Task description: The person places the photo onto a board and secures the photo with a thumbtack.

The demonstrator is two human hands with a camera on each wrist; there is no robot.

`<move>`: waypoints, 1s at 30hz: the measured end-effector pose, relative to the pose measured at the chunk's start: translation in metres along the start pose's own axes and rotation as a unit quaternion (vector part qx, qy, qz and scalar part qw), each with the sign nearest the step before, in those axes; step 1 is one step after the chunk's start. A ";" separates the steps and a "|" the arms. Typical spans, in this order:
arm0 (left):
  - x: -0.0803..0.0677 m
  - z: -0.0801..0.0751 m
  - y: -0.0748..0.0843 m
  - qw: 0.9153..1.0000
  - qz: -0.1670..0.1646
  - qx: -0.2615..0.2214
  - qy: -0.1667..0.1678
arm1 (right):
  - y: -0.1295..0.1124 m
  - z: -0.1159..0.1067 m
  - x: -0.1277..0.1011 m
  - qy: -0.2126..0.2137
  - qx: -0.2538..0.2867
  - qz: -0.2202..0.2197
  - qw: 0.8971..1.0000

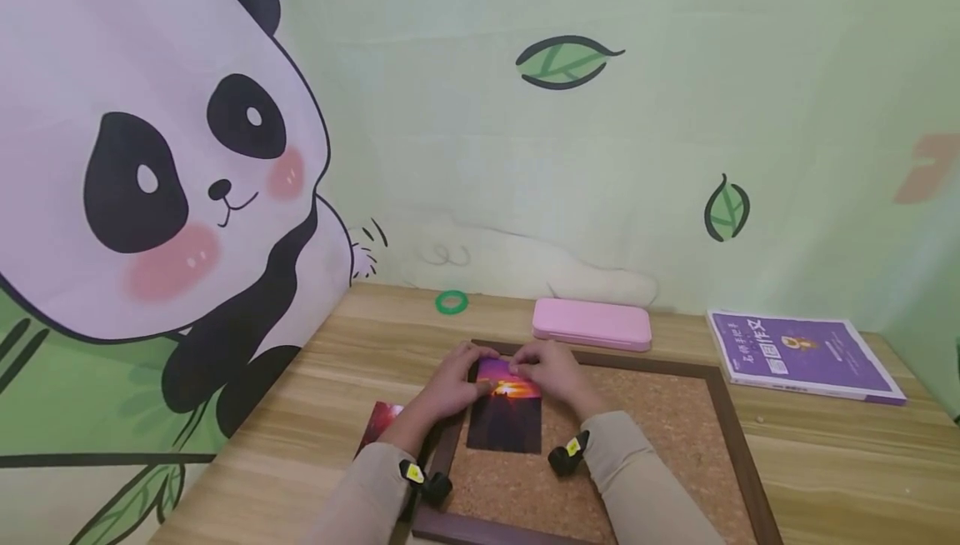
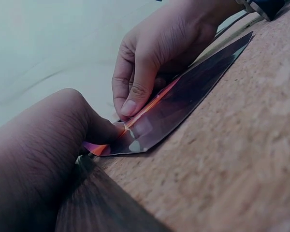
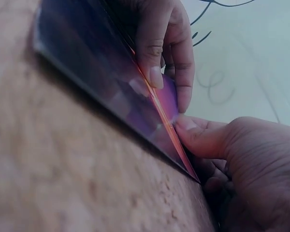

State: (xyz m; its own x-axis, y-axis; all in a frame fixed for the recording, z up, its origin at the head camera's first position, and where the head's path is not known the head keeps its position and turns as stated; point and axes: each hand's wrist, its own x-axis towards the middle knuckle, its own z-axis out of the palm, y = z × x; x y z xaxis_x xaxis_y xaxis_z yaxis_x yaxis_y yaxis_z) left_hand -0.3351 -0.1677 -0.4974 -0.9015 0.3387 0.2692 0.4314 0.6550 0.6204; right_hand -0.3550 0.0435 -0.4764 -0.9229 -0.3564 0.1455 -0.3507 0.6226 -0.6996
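Observation:
A sunset photo [image 1: 504,424], purple and orange above a dark lower half, lies over the upper left of a framed cork board [image 1: 652,428]. My left hand [image 1: 453,382] holds its left side near the top, thumb on the picture face. At the upper right of the photo, my right hand [image 1: 557,374] pinches the edge between thumb and fingers. Seen from the right wrist, the photo [image 3: 101,82] bends along its orange band, its upper part curling up at the fingers. Whatever may sit under the right fingertips is hidden.
Left of the board, a red picture [image 1: 384,418] lies partly under the left forearm. Behind the board are a green tape ring [image 1: 452,302] and a pink case [image 1: 592,324]. A purple book [image 1: 806,353] lies at the back right, before a wall with a printed panda [image 1: 225,187].

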 end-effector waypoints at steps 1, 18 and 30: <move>0.000 0.000 0.000 1.000 0.003 -0.001 0.001 | -0.001 0.001 0.000 0.005 0.000 0.004 1.000; 0.001 -0.006 0.005 1.000 0.009 0.005 0.002 | 0.001 -0.003 0.006 -0.012 0.027 0.024 0.999; 0.001 -0.001 0.004 1.000 0.007 0.002 -0.005 | -0.001 0.004 0.004 0.031 0.030 0.045 0.998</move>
State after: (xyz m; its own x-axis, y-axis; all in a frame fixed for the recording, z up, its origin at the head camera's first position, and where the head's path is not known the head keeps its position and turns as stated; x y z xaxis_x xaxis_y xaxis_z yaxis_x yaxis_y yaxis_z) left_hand -0.3346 -0.1653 -0.4938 -0.8949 0.3546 0.2709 0.4443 0.6522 0.6142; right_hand -0.3575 0.0392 -0.4778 -0.9592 -0.2555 0.1213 -0.2568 0.6065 -0.7525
